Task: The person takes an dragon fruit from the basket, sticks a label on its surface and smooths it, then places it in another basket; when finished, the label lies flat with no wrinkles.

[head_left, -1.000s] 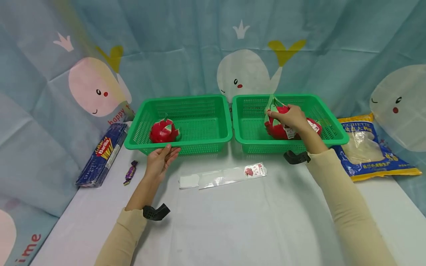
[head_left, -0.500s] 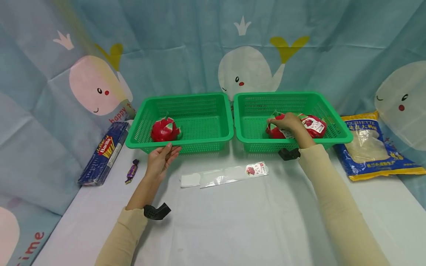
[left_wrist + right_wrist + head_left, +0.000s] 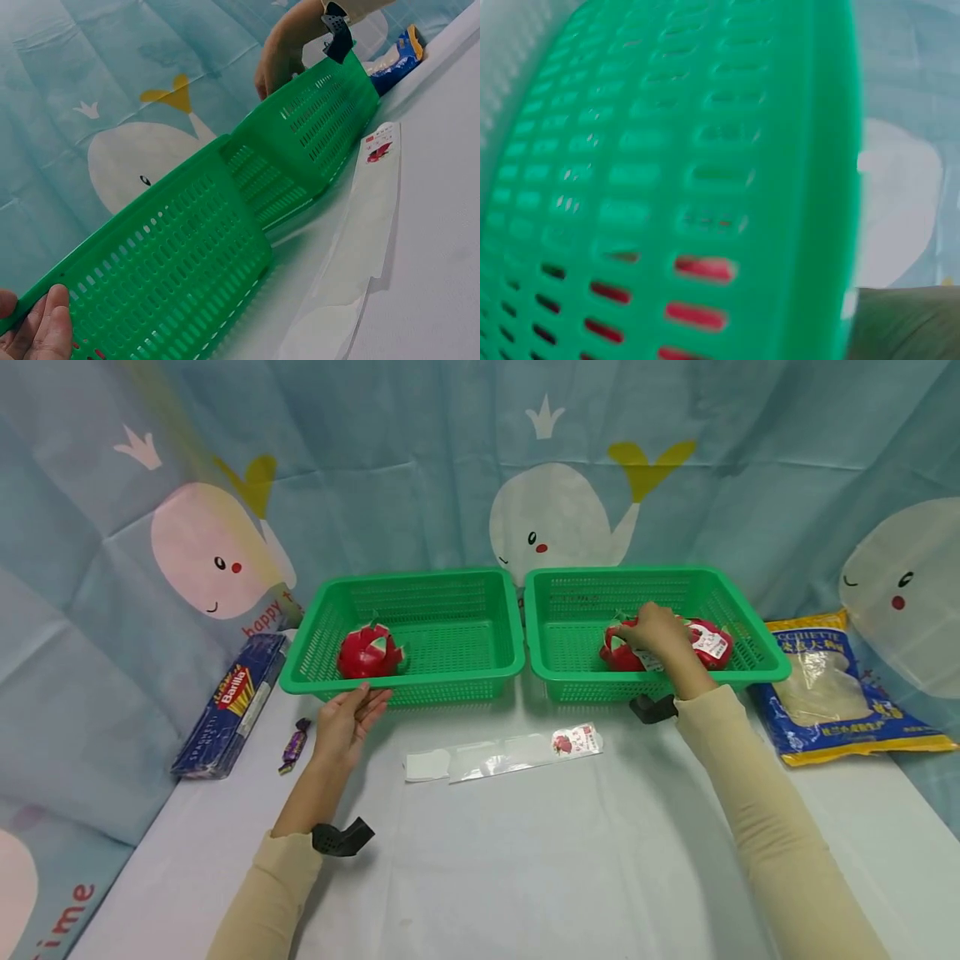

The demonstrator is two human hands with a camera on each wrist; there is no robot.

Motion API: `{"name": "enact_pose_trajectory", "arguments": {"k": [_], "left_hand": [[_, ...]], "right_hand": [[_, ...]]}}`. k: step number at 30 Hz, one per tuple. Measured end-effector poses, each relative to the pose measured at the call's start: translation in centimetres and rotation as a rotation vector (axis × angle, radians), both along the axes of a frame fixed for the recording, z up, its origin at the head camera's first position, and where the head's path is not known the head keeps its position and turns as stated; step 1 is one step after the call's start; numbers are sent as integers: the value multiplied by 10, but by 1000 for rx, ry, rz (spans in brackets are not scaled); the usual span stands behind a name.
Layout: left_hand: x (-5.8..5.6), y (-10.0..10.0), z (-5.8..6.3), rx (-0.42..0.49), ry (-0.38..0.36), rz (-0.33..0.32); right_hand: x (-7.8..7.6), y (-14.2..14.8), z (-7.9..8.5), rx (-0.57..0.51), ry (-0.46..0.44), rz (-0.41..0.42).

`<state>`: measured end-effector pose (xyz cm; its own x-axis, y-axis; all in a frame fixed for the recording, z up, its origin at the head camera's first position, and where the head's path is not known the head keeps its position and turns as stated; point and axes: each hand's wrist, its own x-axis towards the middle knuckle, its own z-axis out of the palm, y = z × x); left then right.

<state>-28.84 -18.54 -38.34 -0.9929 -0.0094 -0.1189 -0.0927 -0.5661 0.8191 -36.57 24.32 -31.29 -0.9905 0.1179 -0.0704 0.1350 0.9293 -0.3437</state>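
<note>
Two green plastic baskets stand side by side in the head view. A red dragon fruit (image 3: pixel 370 652) sits in the left basket (image 3: pixel 457 681). My left hand (image 3: pixel 341 727) pinches the front rim of that basket, thumb above and fingers below; the left wrist view shows the fingers (image 3: pixel 54 326) against its outer wall. In the right basket (image 3: pixel 577 685) lie a dragon fruit (image 3: pixel 618 653) and a second, labelled dragon fruit (image 3: pixel 708 643). My right hand (image 3: pixel 660 631) is over the first one, thumb and fingertips at its top. Its far fingers are hidden, so grip or mere touch is unclear.
A flat clear plastic strip (image 3: pixel 502 756) with a dragon fruit label lies before the baskets. Left are a wrapped candy (image 3: pixel 295 746) and a blue Barilla spaghetti box (image 3: pixel 232 706). A blue and yellow pasta bag (image 3: pixel 832 693) lies right. A patterned curtain (image 3: pixel 420 493) hangs behind.
The right hand has lowered the dragon fruit to the bottom of the right basket, then risen slightly over it. The left hand has shifted a little left along the rim.
</note>
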Motion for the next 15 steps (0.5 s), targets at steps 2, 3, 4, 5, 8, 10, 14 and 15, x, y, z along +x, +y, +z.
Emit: {"name": "enact_pose_trajectory", "arguments": {"k": [2, 3, 4, 5, 8, 10, 14, 15], "left_hand": [[0, -2, 1, -3, 8, 4], [0, -3, 1, -4, 8, 7], [0, -4, 2, -8, 7, 10], [0, -4, 3, -12, 6, 14], [0, -5, 5, -34, -9, 29], [0, -4, 6, -50, -24, 31], [1, -1, 6, -86, -56, 21], [1, -1, 7, -90, -63, 18]], "right_hand": [[-1, -11, 5, -20, 34, 17], [-2, -18, 6, -33, 69, 36], [-3, -26, 9, -47, 105, 60], [-5, -36, 11, -69, 139, 88], [-9, -70, 15, -148, 215, 198], [-11, -95, 16, -211, 228, 274], [-13, -143, 12, -281, 198, 414], [-14, -154, 10, -288, 184, 441]]}}
